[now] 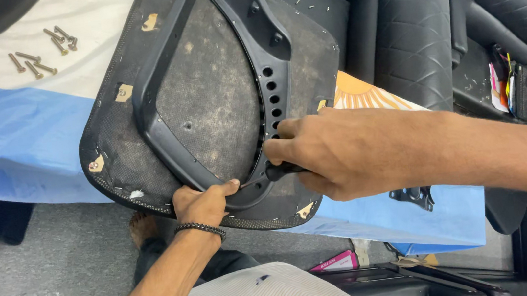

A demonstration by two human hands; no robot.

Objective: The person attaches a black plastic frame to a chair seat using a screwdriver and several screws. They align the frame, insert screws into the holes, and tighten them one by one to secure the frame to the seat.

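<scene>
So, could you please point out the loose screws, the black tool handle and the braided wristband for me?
Loose screws [41, 53], head view: on a screw amid the cluster on the white cloth.
Black tool handle [281, 170], head view: on the end protruding from the right hand.
Braided wristband [201, 228], head view: on the band across the left wrist.

We have one view only, head-mounted, looking steeply down from above and close in. The upturned seat base [205, 102] on the counter [4, 131] fills the frame centre; the floor [48, 285] shows lower left, black chairs [421, 24] upper right.
</scene>
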